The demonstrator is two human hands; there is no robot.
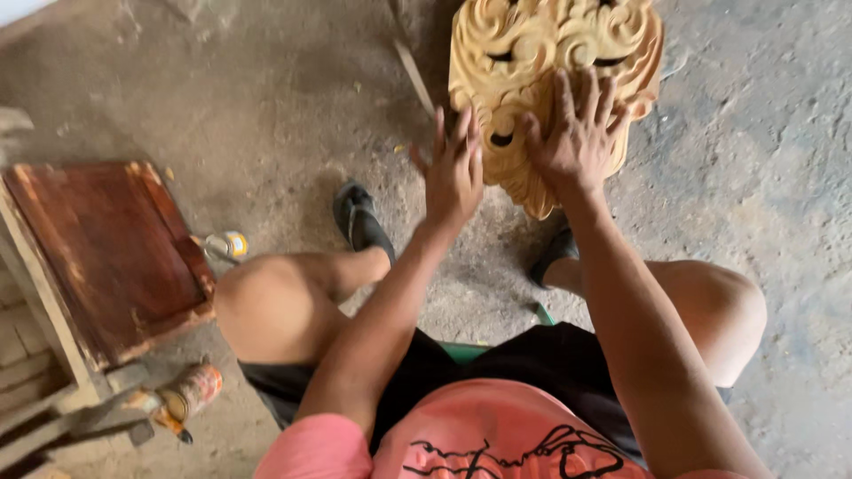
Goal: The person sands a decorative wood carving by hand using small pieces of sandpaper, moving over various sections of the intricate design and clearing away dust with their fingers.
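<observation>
Resting flat with fingers spread, the right hand [577, 133] lies on the face of a pale carved wooden panel [550, 53] standing on the dusty concrete floor [266, 106]. Beside it, the left hand [454, 168], fingers extended, touches the panel's left edge. Well left of both hands sit a dark red wooden board [106, 248] and a small yellow-capped bottle [226, 245].

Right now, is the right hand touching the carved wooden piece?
Touching. The head view shows the right hand lying flat on the carved wooden piece, with fingers spread over its lower carving and no gap visible.
</observation>
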